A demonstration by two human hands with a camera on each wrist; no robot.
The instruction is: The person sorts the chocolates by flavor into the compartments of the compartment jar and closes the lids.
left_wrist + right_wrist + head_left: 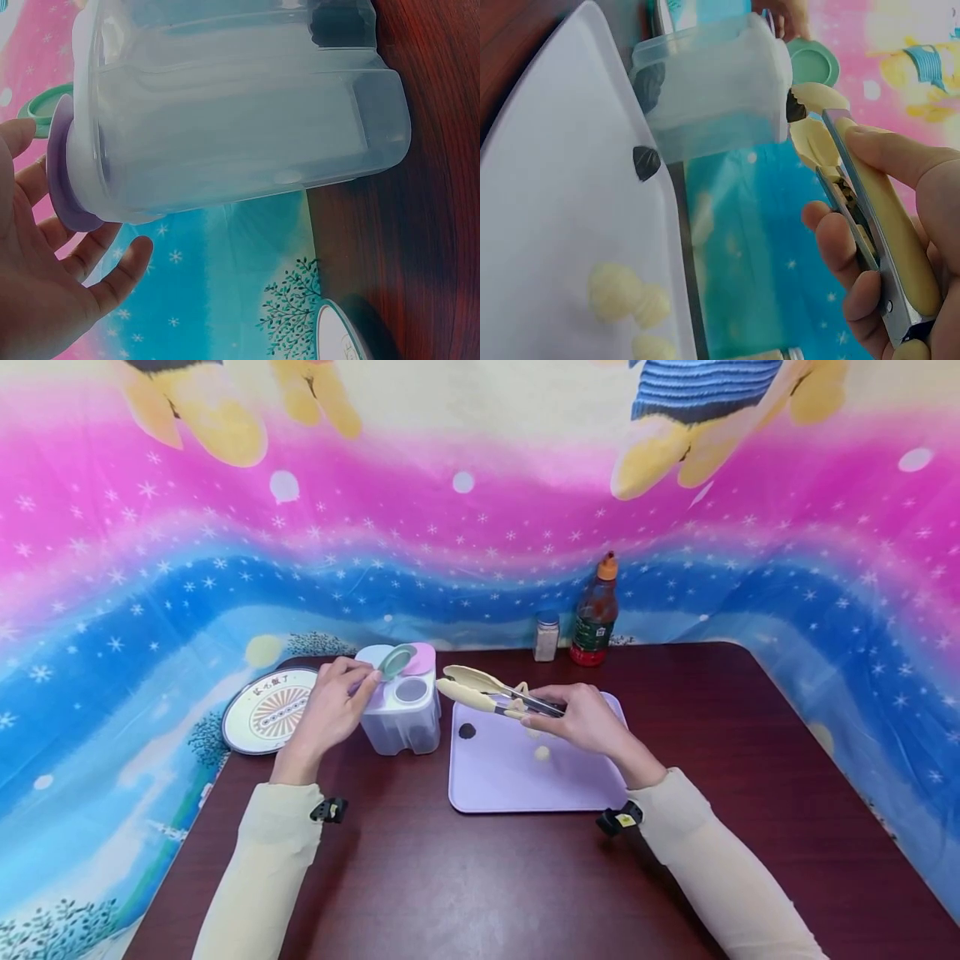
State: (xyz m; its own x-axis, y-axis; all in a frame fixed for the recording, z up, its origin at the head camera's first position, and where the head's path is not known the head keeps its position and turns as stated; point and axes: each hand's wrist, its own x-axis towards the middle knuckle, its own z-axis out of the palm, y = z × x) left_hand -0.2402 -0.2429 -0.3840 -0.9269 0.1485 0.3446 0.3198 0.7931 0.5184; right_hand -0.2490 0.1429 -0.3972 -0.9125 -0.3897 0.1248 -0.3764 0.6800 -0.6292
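Observation:
My left hand is at the top of a clear plastic container with round coloured lids. Its thumb and finger pinch the edge of a raised green lid, with a round opening beside it. My right hand grips cream-tipped metal tongs, their tips close to the container. In the right wrist view, a small dark piece shows at the tong tips, by the container's top. Below the tongs lies a lilac tray, holding another dark piece and several pale yellow pieces.
A patterned oval plate lies left of the container, partly behind my left hand. At the back of the dark wooden table stand a small shaker jar and a red sauce bottle. A printed cloth hangs behind.

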